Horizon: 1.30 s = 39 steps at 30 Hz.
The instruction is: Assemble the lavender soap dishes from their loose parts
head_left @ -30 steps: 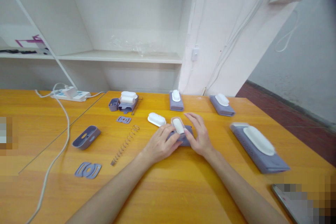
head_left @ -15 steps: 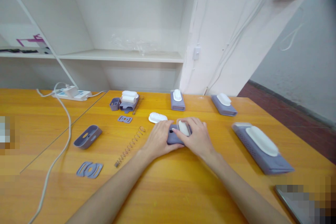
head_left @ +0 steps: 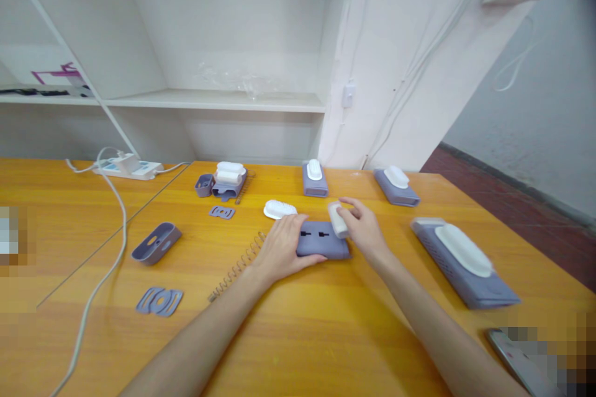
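A small purple-grey block [head_left: 323,242] with two dark slots on top lies flat on the orange wooden table [head_left: 298,322]. My left hand [head_left: 280,247] grips its left end, fingers curled round it. My right hand [head_left: 363,227] pinches a white oval pad [head_left: 337,219] just above the block's right end, lifted off it. A second white oval pad [head_left: 279,208] rests on the table just behind my left hand. A long wire spring [head_left: 237,267] lies to the left of my left wrist.
Three more purple blocks with white pads stand behind and right [head_left: 315,178], [head_left: 396,186], [head_left: 465,260]. A stack of parts [head_left: 227,180], a purple shell [head_left: 155,242], flat purple plates [head_left: 158,301], [head_left: 221,212], and a power strip [head_left: 125,167] with white cable [head_left: 100,273] lie left.
My right hand has pulled the white pad off the top of the purple block and moved it right, baring the two slots. My left hand has stayed on the block's left end.
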{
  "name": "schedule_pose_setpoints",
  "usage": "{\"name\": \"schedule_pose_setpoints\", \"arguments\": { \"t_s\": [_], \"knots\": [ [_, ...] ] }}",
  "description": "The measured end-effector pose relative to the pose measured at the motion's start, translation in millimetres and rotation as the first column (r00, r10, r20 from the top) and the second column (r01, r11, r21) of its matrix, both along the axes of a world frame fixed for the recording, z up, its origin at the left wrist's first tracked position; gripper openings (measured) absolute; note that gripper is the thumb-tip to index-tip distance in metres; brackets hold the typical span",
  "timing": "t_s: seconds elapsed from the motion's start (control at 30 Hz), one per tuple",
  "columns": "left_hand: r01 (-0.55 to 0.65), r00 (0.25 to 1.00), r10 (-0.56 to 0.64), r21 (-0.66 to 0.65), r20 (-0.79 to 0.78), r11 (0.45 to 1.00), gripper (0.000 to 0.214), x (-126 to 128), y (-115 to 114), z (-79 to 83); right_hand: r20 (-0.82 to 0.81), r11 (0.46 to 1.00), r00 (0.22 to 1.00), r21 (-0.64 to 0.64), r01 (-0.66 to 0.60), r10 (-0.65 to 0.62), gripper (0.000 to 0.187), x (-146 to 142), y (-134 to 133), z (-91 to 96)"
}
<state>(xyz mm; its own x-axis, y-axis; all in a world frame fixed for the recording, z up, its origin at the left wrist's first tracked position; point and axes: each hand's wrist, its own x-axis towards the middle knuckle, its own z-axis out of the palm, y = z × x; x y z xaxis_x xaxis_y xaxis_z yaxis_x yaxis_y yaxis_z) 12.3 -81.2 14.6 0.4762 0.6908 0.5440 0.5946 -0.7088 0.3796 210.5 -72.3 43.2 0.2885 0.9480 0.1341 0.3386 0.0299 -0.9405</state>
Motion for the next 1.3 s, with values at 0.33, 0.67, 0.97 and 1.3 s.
{"name": "schedule_pose_setpoints", "arguments": {
  "t_s": [0.33, 0.67, 0.97, 1.3],
  "knots": [
    [-0.005, 1.0, 0.005, 0.004, -0.008, 1.0, 0.075, 1, 1, -0.1, -0.723, 0.948, 0.69, -0.196, -0.249, 0.032, 0.028, 39, 11, -10.0],
    [-0.017, 1.0, 0.016, -0.017, -0.025, 1.0, 0.074, 0, 1, 0.7, 0.751, 0.926, 0.625, -0.049, 0.375, -0.213, 0.044, 47, 6, 7.3],
    [-0.02, 0.999, 0.019, -0.016, -0.039, 1.0, 0.074, 0, 0, 0.9, 0.921, 0.917, 0.367, -0.031, 0.397, -0.128, 0.042, 49, 2, -3.4],
    [-0.024, 0.999, 0.023, -0.017, -0.028, 1.0, 0.074, 0, 0, 0.3, 0.717, 0.919, 0.577, 0.277, 0.28, -0.392, 0.032, 44, 0, 10.7]
  ]
}}
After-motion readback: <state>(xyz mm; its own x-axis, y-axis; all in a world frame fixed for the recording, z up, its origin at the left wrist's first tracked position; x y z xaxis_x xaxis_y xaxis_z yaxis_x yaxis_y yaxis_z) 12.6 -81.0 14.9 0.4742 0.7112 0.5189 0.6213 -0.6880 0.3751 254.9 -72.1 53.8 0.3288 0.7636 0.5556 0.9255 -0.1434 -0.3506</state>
